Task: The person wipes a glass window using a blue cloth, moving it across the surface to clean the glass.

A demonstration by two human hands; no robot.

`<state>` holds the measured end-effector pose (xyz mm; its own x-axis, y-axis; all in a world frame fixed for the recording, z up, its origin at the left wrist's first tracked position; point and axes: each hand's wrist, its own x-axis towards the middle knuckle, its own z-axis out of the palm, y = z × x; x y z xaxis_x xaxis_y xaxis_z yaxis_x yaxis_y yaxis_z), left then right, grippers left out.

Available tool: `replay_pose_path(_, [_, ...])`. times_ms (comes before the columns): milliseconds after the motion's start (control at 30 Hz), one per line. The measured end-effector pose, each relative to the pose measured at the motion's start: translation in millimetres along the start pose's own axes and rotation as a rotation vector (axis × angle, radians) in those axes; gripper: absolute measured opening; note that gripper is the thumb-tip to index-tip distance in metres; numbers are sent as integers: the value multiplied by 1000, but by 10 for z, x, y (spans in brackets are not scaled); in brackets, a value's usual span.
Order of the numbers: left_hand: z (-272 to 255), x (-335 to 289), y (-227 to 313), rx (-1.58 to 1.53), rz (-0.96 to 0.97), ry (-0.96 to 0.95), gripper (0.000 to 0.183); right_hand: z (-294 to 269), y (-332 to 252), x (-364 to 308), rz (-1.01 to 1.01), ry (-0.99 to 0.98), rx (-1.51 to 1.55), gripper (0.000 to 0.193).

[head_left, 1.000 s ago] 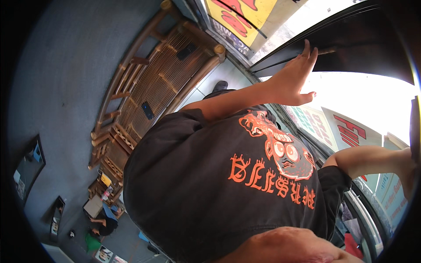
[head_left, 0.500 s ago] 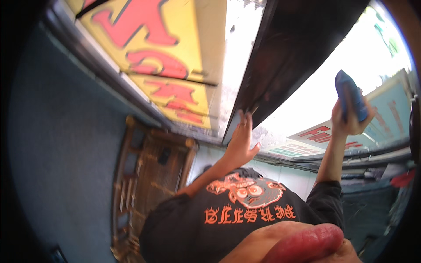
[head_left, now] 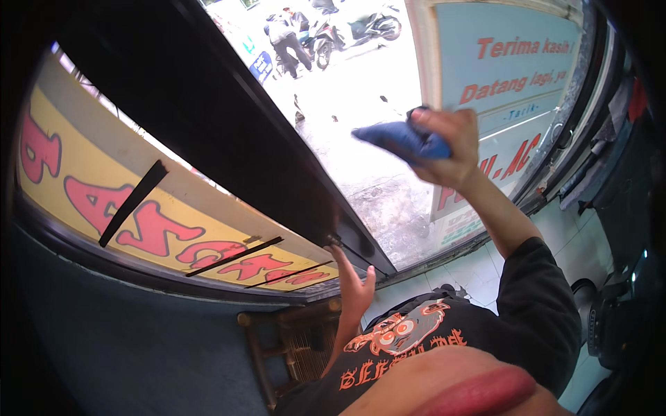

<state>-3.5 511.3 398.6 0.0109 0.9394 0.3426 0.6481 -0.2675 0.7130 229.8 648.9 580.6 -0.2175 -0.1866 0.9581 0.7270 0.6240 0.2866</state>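
In my right hand (head_left: 454,149) is a folded blue cloth (head_left: 399,141), raised in front of the bright doorway. Its fingers are wrapped round the cloth, and one end sticks out to the left. The dark door (head_left: 229,118) stands swung open and slants across the view. Low on its near edge, my left hand (head_left: 355,283) reaches up with fingertips at the door beside a small dark fitting (head_left: 335,239). The left thumb is spread apart from the fingers, and I see nothing held there.
A yellow panel with red lettering (head_left: 152,215) lies left of the door. At the right is a glass pane with a pale blue sign (head_left: 503,62). A bamboo chair (head_left: 298,347) stands below the panel. Outside are motorcycles (head_left: 374,26) and a person (head_left: 283,41).
The view has turned, so the door now slants the other way and the street shows. My right hand with the cloth appears farther left; the cloth has tipped from upright to nearly level.
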Motion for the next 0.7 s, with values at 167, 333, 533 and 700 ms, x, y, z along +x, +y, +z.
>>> replay_pose_path(167, [-93, -49, -113, -14, -51, 36, 84, -390, 535, 179, 207, 34, -162, 34])
replay_pose_path(333, [9, -85, -249, -103, -104, 191, 85, -649, 1118, -77, 539, 388, -359, 31])
replay_pose_path(533, [34, -86, -259, -192, -136, 363, 83, -430, 671, -100, 701, 430, -369, 32])
replay_pose_path(700, [21, -56, -333, -259, -174, 450, 80, -151, -215, -280, 456, 54, -134, 39])
